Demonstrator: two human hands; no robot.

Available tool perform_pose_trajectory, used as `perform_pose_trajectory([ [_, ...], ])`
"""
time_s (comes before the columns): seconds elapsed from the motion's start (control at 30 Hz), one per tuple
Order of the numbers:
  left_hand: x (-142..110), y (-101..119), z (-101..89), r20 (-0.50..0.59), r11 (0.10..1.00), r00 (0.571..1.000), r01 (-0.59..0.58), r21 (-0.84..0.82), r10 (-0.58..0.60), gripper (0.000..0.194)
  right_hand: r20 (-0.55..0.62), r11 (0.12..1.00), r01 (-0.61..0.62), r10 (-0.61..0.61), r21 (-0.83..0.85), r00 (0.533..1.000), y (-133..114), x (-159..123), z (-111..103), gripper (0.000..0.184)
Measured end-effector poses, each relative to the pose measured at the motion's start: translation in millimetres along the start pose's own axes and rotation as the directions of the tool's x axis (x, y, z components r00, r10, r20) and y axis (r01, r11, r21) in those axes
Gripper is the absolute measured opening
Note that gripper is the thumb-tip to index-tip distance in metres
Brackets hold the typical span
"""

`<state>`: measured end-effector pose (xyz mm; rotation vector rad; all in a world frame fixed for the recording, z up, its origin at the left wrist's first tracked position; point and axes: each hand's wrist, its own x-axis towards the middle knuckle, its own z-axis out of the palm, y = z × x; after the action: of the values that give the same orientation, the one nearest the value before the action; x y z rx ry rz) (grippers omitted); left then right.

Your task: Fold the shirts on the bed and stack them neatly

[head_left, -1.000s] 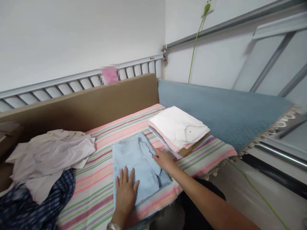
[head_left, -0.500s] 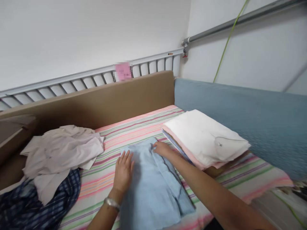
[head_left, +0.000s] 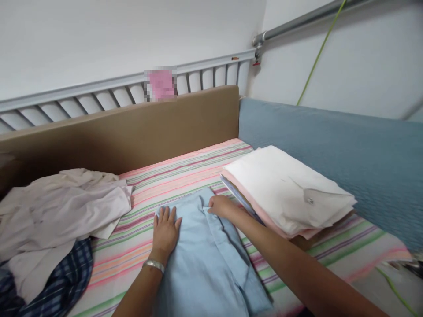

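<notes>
A light blue shirt (head_left: pixel 193 259), partly folded into a long panel, lies on the striped bed sheet (head_left: pixel 132 231) in front of me. My left hand (head_left: pixel 166 229) rests flat on its upper left part with fingers spread; a silvery bracelet circles that wrist. At the shirt's upper right, my right hand (head_left: pixel 220 206) pinches the edge of a folded-over layer between thumb and fingers. The shirt's lower end runs out of view at the bottom.
To the right sits a stack of folded clothes (head_left: pixel 280 189), white on top. On the left are rumpled pale garments (head_left: pixel 66 207) and a dark blue plaid garment (head_left: pixel 71 275). A brown board (head_left: pixel 172 119) and a blue padded panel (head_left: pixel 324 145) border the bed.
My left hand has flattened and spread onto the shirt's left side. My right hand still pinches the layer, which is drawn slightly toward the left. The camera view has shifted a little.
</notes>
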<state>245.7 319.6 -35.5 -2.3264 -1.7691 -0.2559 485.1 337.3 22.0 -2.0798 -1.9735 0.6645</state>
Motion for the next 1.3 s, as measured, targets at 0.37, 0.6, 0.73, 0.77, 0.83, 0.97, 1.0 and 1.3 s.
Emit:
perform_pose_trajectory([
  [0.37,-3.5,9.5,-17.2,0.028,0.98,0.981,0.191,-0.049,-0.19,0.055,-0.04,0.992,-0.115,0.113,-0.043,0.993,6.2,-3.9,7.4,0.016],
  [0.6,-106.1,69.8,-52.5,-0.081,0.978,0.983,-0.175,-0.11,0.167,0.052,-0.306,0.971,0.228,-0.239,-0.072,0.921,-3.5,-78.4,25.5,0.042],
  [0.73,-133.4,104.1,-38.8,-0.052,0.958,0.975,-0.223,-0.179,0.217,0.056,-0.275,0.988,0.152,-0.15,-0.016,0.95,10.8,-95.4,44.2,0.049],
  [0.77,-134.3,107.3,-36.3,-0.04,0.956,0.977,-0.212,-0.201,0.208,0.057,-0.281,0.992,0.12,-0.106,0.033,0.954,17.8,-95.5,44.4,0.051],
  [0.83,-132.9,107.2,-35.9,-0.006,0.948,0.98,-0.196,-0.252,0.201,0.057,-0.287,0.98,0.062,-0.004,0.191,0.958,33.9,-97.3,41.1,0.053],
  [0.97,-119.5,90.6,-51.8,0.068,0.913,0.97,-0.196,-0.357,0.234,0.051,-0.128,0.83,-0.128,0.232,0.544,0.964,59.9,-122.0,39.6,0.043],
  [1.0,-111.5,85.0,-57.9,0.081,0.91,0.966,-0.201,-0.363,0.245,0.049,-0.075,0.782,-0.162,0.257,0.602,0.964,62.6,-131.1,42.3,0.041],
  [1.3,42.6,91.4,-100.7,0.162,0.784,0.77,-0.619,-0.044,0.617,0.064,0.065,0.709,-0.183,0.19,0.681,0.98,50.5,-149.3,56.7,0.033],
])
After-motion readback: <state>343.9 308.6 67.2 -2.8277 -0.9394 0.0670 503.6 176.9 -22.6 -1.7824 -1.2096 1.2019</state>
